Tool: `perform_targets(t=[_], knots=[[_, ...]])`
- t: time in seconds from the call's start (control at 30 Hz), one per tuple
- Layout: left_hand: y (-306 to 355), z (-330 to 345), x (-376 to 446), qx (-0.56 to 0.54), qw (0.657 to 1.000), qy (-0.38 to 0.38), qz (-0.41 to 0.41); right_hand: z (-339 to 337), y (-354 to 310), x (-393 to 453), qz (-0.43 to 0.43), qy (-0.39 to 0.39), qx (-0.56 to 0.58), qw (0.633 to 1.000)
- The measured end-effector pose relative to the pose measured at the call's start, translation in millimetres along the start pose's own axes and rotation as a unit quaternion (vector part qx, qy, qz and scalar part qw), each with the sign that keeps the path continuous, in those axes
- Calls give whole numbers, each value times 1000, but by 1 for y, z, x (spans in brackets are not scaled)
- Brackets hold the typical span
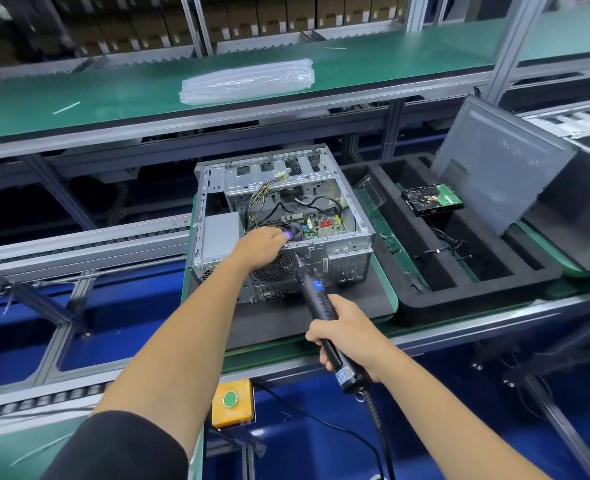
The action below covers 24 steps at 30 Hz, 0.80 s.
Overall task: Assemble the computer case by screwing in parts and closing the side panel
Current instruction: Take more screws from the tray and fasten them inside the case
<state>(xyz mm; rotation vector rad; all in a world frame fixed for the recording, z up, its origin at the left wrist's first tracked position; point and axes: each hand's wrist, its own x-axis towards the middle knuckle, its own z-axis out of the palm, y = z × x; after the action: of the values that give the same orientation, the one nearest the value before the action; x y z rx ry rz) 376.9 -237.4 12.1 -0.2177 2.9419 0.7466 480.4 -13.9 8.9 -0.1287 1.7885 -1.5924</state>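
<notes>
Head view. Computer case lies on its side on a dark mat, open side up, middle of the bench; board, fan and loose wires show inside. Both hands reach it from the near side.

Left hand rests on the near top edge of the case, fingers curled over the rim beside the fan; whether it holds anything cannot be told.

Right hand sits nearer, right of the left arm, fingers wrapped tight round a black electric screwdriver. Its tip meets the near wall of the case, just right of the left hand.

Right of the case: black foam tray with a hard drive; a grey side panel leans tilted at its far right.
</notes>
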Motion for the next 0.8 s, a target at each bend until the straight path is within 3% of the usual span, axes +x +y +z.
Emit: perform_targets(t=[0.8], knots=[[-1, -1, -4, -60, 998, -13, 32, 14, 2, 3, 5, 33, -34, 999]])
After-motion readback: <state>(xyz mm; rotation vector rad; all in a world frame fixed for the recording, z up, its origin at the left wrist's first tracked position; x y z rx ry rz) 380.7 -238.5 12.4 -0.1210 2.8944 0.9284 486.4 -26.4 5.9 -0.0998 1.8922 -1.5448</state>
